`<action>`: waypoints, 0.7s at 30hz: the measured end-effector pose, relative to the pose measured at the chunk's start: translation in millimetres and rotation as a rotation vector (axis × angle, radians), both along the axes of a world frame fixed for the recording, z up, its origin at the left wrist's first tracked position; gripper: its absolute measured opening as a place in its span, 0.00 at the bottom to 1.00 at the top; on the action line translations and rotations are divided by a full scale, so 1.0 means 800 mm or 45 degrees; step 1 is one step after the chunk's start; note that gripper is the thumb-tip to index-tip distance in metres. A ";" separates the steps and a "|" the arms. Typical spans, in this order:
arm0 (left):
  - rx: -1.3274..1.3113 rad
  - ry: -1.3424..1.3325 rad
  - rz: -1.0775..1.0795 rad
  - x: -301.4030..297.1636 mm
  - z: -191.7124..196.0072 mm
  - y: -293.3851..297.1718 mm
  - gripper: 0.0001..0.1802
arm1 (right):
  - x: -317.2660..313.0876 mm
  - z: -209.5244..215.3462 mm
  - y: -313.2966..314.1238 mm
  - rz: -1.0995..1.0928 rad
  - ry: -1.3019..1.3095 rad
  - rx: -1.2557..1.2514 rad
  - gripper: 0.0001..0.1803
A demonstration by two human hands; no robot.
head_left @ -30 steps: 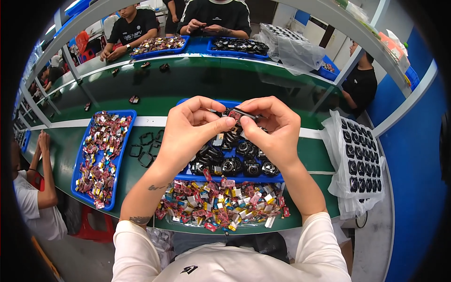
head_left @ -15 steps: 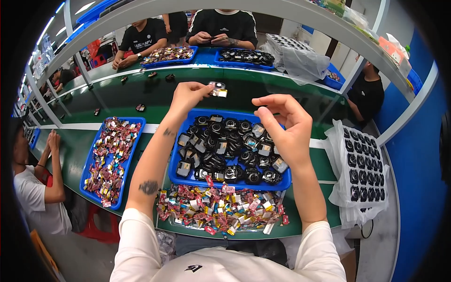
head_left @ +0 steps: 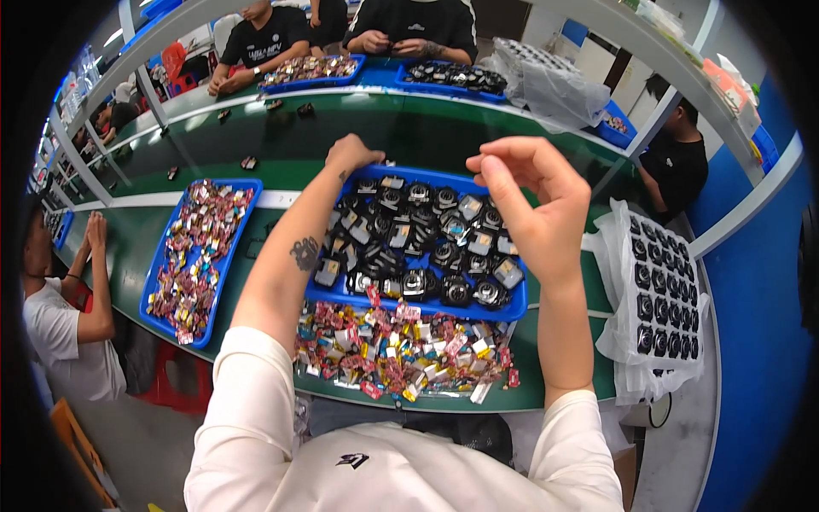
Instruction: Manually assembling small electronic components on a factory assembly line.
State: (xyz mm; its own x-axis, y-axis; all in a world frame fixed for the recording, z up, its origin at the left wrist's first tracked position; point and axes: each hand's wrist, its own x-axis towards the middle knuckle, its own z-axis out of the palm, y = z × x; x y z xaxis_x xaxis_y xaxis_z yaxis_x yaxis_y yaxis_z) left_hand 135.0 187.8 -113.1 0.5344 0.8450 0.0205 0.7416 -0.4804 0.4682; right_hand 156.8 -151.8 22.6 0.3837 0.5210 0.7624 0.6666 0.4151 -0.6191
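Observation:
Just beyond the far rim of a blue tray (head_left: pixel 418 313), my left hand (head_left: pixel 352 154) reaches out over the green belt with its fingers closed. A pale bit of a small electronic module (head_left: pixel 390 162) shows at its fingertips; the hand hides the rest. My right hand (head_left: pixel 542 200) hovers above the tray's right side, fingers curved and thumb apart from them, with nothing visible in it. Black round-faced device housings (head_left: pixel 414 235), several with silver-grey backs, fill the tray. On my near side of it lies a heap of small red circuit boards with white and yellow parts (head_left: pixel 401 350).
At left stands another blue tray (head_left: pixel 152 303) of circuit boards. White-wrapped trays of black parts (head_left: pixel 661 290) are stacked at right. Loose pieces (head_left: pixel 248 162) lie on the green belt (head_left: pixel 341 115). Co-workers sit across and at left. A grey frame (head_left: pixel 755 209) arches overhead.
My left hand has moved down toward the tray's far rim, and the module it held up is now mostly hidden. My right hand has shifted slightly right and up. The view has tilted.

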 end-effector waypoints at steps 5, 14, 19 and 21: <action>0.114 -0.347 -0.367 -0.061 0.045 -0.046 0.18 | 0.001 0.002 -0.009 0.012 -0.042 -0.128 0.06; -0.133 -0.361 -0.812 -0.230 0.082 -0.186 0.08 | 0.000 -0.010 0.002 0.050 -0.154 -0.106 0.05; 0.240 -0.290 -1.072 -0.234 0.072 -0.237 0.12 | -0.010 -0.018 0.009 0.110 -0.257 -0.263 0.06; 0.203 -0.268 -1.143 -0.228 0.064 -0.229 0.10 | -0.013 -0.020 0.009 0.122 -0.316 -0.360 0.06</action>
